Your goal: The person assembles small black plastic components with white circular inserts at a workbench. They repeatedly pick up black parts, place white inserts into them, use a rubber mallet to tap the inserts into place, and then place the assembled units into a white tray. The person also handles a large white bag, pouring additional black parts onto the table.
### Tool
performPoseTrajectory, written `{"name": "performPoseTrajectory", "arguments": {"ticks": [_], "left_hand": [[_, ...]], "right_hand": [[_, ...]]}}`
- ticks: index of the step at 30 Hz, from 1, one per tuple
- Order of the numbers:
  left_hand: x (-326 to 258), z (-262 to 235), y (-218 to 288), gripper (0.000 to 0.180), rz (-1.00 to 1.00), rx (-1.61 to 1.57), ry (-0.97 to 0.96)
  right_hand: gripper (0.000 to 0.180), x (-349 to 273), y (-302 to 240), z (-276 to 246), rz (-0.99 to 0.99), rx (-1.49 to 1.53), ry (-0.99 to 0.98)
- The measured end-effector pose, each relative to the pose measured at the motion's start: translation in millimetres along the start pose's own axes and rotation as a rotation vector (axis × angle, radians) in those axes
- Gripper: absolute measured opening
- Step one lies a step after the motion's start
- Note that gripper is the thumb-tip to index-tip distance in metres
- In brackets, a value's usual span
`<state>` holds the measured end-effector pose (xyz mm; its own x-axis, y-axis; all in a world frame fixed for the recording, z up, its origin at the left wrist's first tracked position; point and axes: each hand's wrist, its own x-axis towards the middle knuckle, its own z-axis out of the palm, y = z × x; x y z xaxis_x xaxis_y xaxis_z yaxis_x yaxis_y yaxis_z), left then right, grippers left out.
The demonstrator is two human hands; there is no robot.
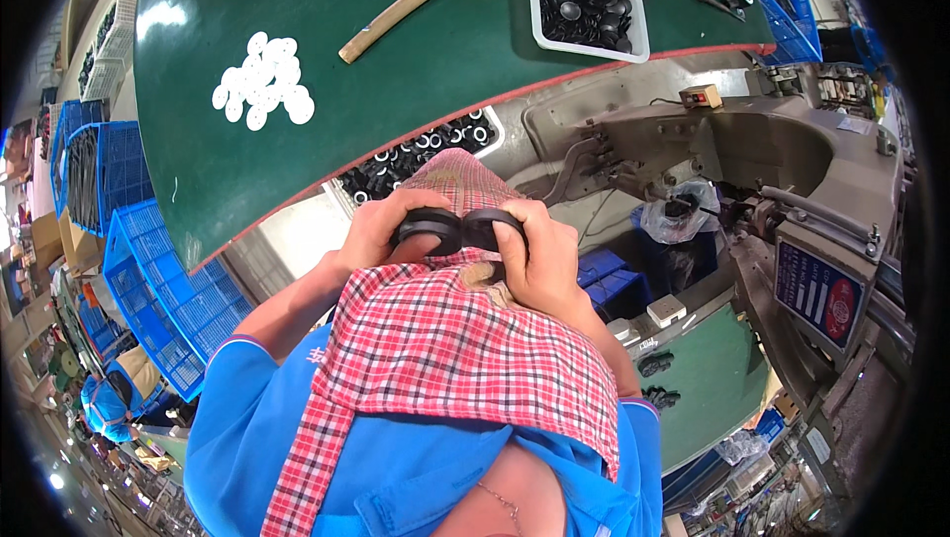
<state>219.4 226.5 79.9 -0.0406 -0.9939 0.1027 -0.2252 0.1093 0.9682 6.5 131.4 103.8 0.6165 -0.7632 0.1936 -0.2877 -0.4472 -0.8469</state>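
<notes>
Close in front of my plaid apron (465,339), both hands are raised and near each other. My left hand (376,230) is closed around a black round cap-like part (433,228), with the thumb and fingers at its rim. A second black round part (482,228) is gripped by my right hand (544,252), its fingers curled over the edge. The two parts sit side by side and seem to touch. Their exact kind cannot be made out, and the fingers hide some of each.
The green table (218,171) ahead bears white discs (262,77), a wooden-handled mallet (411,10) and a white tray (641,27) of black discs. A lower tray (488,131) holds black and white rings. Blue crates (163,285) stand left; a large machine (821,156) stands right.
</notes>
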Motion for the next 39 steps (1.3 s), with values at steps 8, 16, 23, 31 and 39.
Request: {"name": "performPoseTrajectory", "arguments": {"ticks": [8,16,23,31,39], "left_hand": [[-6.2,6.1,4.5,0.041,0.043,0.071,-0.071],[-10.2,4.1,-2.1,0.038,0.070,0.048,-0.224],[-0.6,0.1,6.2,0.044,0.111,0.113,-0.285],[-4.5,-1.0,-5.4,0.037,0.168,0.002,-0.180],[-0.6,-1.7,4.2,0.030,0.252,0.203,-0.155]], "right_hand": [[0.015,-7.0,-5.0,-7.1,-0.065,-0.124,-0.195],[0.018,-10.0,8.9,-8.9,-0.147,-0.032,-0.346],[0.021,-4.6,2.3,-8.7,-0.292,0.025,-0.467],[0.021,-17.5,10.1,-14.0,-0.174,-0.015,-0.206],[0.026,-8.6,2.3,-13.4,-0.350,-0.176,-0.260]]}}
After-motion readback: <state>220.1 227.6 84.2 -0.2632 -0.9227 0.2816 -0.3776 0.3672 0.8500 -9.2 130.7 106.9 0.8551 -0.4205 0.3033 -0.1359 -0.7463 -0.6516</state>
